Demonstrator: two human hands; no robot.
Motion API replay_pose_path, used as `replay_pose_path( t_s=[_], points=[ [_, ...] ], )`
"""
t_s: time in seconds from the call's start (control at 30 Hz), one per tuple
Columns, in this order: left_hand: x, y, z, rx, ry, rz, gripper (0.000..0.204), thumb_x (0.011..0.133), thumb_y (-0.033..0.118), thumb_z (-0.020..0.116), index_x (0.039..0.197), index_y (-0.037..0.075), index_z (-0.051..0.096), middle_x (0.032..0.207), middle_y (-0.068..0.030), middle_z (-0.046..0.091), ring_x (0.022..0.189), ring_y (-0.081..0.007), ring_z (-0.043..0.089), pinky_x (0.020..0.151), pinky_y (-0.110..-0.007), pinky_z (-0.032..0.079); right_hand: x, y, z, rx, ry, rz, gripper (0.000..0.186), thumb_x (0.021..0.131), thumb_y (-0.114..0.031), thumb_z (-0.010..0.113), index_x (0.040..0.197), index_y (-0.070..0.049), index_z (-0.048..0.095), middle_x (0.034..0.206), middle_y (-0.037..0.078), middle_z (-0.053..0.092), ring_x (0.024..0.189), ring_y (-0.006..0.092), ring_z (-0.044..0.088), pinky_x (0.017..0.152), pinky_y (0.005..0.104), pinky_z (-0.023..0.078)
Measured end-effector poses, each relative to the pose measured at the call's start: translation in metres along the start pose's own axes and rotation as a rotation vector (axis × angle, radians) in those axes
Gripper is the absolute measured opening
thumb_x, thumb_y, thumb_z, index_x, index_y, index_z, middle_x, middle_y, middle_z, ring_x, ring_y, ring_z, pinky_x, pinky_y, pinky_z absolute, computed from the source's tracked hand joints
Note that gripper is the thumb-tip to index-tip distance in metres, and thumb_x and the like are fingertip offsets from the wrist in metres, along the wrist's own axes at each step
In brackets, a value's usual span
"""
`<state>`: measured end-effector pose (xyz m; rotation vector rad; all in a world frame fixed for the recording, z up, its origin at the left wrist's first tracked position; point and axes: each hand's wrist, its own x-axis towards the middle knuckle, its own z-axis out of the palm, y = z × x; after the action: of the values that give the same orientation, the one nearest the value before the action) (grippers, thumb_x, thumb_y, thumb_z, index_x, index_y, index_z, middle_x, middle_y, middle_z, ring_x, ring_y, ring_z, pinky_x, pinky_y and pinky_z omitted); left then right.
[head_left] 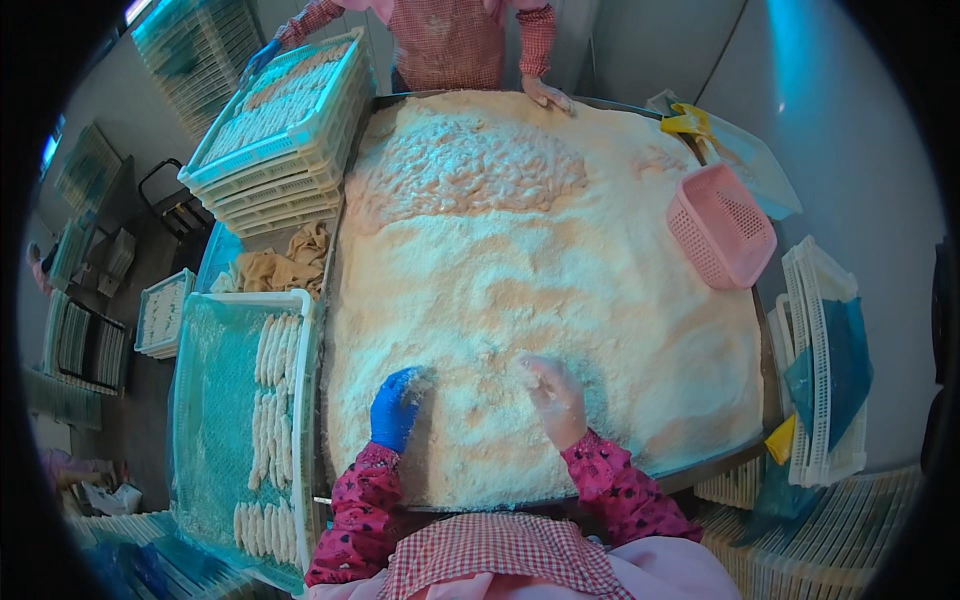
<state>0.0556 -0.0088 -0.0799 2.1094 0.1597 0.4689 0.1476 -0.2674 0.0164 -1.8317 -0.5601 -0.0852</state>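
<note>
A broad bed of pale, flour-like breading crumbs (500, 290) covers the table in front of me. My left hand (396, 408), in a blue glove, is at its near part with fingers curled together and crumbs at the tips; what they hold, if anything, is hidden. To its right, my right hand (556, 400), thinly gloved and dusted white, is over the crumbs with fingers loosely stretched, holding nothing I can see. Left of the table, a white tray (305, 420) lined with greenish film bears rows of coated strips (270, 440). Raw pale meat pieces (480, 165) lie heaped at the far side.
A stack of white crates (290, 165) with coated strips on top stands far left, near a brown cloth (285, 268). A pink basket (722, 228) rests at the table's right edge. Across the table stands a co-worker (445, 40). White trays (815, 370) lean at right.
</note>
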Motion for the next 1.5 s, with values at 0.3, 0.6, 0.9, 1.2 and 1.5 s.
replay_pose_path(
  t_s=[0.3,0.6,0.9,1.2,1.5],
  points=[
    [0.009,0.073,0.003,0.377,-0.253,0.34,0.053,0.071,0.02,0.071,0.119,0.006,0.051,0.114,-0.0162,0.056,0.097,-0.0326,0.057,0.084,-0.037,0.047,-0.009,0.009,0.012,-0.488,-0.534,-0.186,0.043,0.07,-0.03,0.069,0.107,-0.01,0.06,0.105,0.009,0.06,0.103,0.0272,0.053,0.092,0.0385,0.038],
    [-0.003,0.043,-0.006,0.391,-0.369,0.052,0.039,0.069,0.027,0.07,0.106,0.014,0.06,0.105,-0.0103,0.06,0.091,-0.0309,0.057,0.077,-0.039,0.047,-0.022,0.067,0.014,-0.144,-0.044,0.235,0.023,0.076,-0.011,0.059,0.098,-0.005,0.061,0.098,0.013,0.061,0.094,0.0296,0.057,0.083,0.0377,0.045],
    [0.012,0.058,0.037,0.149,-0.186,0.18,0.031,0.075,0.018,0.066,0.103,0.009,0.059,0.105,-0.006,0.06,0.096,-0.0248,0.056,0.083,-0.037,0.044,-0.013,0.033,0.037,-0.31,0.004,-0.018,0.051,0.077,-0.018,0.062,0.122,-0.003,0.045,0.112,0.02,0.053,0.102,0.0368,0.05,0.088,0.0419,0.041],
    [0.05,0.122,-0.046,-0.716,0.491,-0.286,0.032,0.09,0.026,0.052,0.113,0.004,0.052,0.075,-0.0063,0.06,0.053,-0.0083,0.049,0.047,-0.019,0.041,0.008,0.023,0.104,-0.504,-0.438,-0.343,0.034,0.08,-0.025,0.057,0.112,-0.012,0.055,0.115,0.014,0.053,0.105,0.0305,0.051,0.09,0.0396,0.04],
    [-0.035,0.039,-0.033,0.654,-0.199,0.108,0.03,0.077,0.022,0.065,0.102,0.008,0.058,0.095,-0.0114,0.062,0.087,-0.0293,0.059,0.075,-0.038,0.047,0.003,0.055,0.048,-0.112,-0.099,0.124,0.027,0.076,-0.006,0.056,0.102,-0.009,0.062,0.103,0.013,0.06,0.103,0.031,0.053,0.085,0.0382,0.044]
  ],
)
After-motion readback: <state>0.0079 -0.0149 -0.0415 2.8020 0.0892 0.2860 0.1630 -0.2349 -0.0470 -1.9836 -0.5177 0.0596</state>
